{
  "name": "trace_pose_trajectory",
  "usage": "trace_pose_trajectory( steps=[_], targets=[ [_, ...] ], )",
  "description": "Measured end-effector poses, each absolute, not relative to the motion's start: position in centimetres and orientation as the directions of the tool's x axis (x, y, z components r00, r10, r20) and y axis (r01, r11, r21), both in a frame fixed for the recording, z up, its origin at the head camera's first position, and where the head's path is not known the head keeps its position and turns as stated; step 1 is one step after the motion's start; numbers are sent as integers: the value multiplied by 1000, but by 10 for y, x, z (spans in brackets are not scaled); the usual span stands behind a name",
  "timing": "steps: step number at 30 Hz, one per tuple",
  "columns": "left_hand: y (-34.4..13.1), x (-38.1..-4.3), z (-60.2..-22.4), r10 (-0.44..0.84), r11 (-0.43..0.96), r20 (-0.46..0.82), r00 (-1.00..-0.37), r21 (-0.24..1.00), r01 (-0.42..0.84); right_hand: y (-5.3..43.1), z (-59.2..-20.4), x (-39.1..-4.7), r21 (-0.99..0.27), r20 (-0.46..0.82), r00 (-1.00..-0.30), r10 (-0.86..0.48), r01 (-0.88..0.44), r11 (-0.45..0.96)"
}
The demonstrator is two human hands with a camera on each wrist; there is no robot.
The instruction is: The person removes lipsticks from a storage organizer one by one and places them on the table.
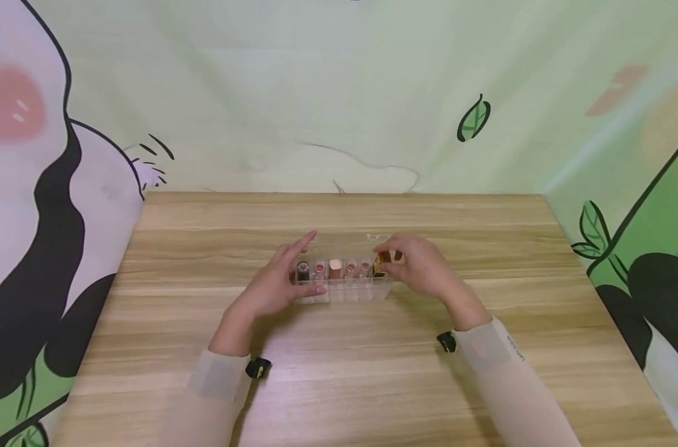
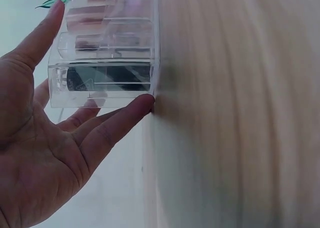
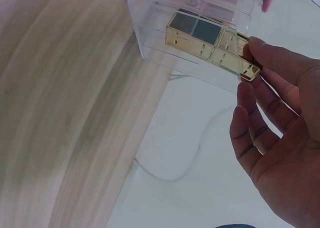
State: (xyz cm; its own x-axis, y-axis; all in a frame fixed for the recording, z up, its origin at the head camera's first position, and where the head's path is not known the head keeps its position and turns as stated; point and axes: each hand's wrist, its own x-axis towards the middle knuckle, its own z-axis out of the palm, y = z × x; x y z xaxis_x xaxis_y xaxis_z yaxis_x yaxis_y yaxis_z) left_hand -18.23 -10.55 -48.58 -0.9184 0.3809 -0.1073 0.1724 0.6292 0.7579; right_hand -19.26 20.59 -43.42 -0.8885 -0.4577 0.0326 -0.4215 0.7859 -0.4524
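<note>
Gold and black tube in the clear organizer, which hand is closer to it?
Right. The right hand pinches the gold and black tube by its top; the left hand is at the opposite end of the clear organizer.

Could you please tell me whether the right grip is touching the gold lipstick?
Touching: the right wrist view shows the right grip pinching the gold lipstick at its end.

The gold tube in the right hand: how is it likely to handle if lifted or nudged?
The gold tube looks rigid, given its straight edges. Its flat sides suggest it would slide rather than roll if laid down and pushed. The glossy finish may be somewhat slippery where the right hand pinches its end.
</note>
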Motion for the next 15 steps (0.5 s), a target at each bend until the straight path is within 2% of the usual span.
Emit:
trace_pose_trajectory(
  steps=[15],
  targets=[
    [-108, -181, -488, 392, 623, -88, -916, 758, 193, 202, -418, -191, -478, 75, -890, -450, -428, 767]
  ],
)
